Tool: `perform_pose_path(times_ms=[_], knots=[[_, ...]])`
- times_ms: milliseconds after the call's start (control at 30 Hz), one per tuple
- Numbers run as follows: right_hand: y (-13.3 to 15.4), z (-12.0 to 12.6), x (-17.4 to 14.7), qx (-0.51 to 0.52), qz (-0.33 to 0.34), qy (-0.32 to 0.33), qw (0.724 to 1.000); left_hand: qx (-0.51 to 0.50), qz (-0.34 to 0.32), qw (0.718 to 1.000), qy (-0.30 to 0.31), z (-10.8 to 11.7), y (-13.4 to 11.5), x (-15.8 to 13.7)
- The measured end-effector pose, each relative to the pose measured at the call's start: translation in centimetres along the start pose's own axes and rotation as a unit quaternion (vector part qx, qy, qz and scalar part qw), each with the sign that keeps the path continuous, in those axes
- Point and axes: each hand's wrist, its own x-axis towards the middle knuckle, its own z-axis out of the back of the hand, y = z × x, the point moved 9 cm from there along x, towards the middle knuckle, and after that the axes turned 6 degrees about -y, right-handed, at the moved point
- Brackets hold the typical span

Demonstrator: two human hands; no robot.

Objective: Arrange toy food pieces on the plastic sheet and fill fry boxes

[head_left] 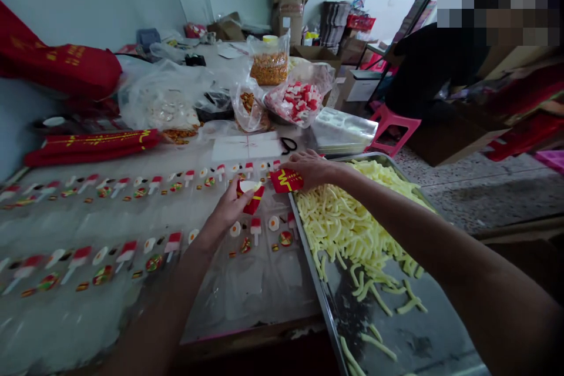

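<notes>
- Your left hand pinches a small red fry carton with a yellow mark, fingers closed on it and its pale open mouth turned up; it hangs just above the clear plastic trays of candy pieces, near the left rim of the metal tray.
- Your right hand is closed on a second red carton, held at the far left corner of the metal tray, just beside the first carton but apart from it.
- The yellow gummy fries lie heaped in the far part of the metal tray, thinning to a few loose sticks on the near side.
- To do this well, I judge you should keep the left carton's mouth upward and squeezed open, so sticks slide in lengthwise rather than catching on the rim.
- Work over the metal tray, not over the candy trays, so any dropped stick falls back into the heap.
- Keep your right forearm, which crosses above the fries, lifted off them.
- Each clear tray pocket row on the left holds small red-and-white lollipop candies and round burger-like pieces; mind that your left wrist, just above them, does not knock them out of place.
- Bags of sweets and scissors sit at the far side, well apart from both hands.
</notes>
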Motion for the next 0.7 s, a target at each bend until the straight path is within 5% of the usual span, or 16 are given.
perform_pose_path(times_ms=[233,433,700], knots=[[-4.5,6.4,-5.2,0.040,-0.128,-0.128,0.983,0.186,-0.039,0.980,-0.058,-4.8,-2.1,2.5],[-4.5,6.4,-10.9,0.090,-0.136,-0.161,0.973,0.308,-0.068,0.947,-0.056,-7.5,-4.3,1.2],[-4.8,6.4,-14.8,0.117,-0.146,-0.171,0.967,0.438,-0.216,0.872,-0.002,-7.5,-4.1,-0.5]])
